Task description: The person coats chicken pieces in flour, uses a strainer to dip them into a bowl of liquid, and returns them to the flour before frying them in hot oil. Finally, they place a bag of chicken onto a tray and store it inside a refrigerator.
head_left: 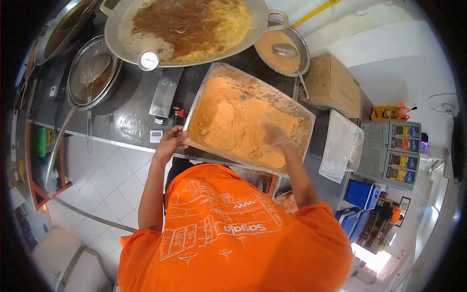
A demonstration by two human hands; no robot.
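A rectangular tub [311,127] holds orange powder [233,117] with lumps and hollows in it. My left hand [173,139] grips the tub's left rim near its front corner, fingers wrapped round the edge. Over the powder in the right part of the tub is my right hand [278,136], smeared by motion, so its fingers cannot be made out. Whether it touches the powder or holds anything is unclear.
A large pan [114,34] of bubbling oil with a dial thermometer [148,60] stands behind. Right of it are a bowl [304,48] of batter with a ladle and a cardboard box [335,82]. A strainer [73,87], timer [155,136] and white lid [335,146] lie around.
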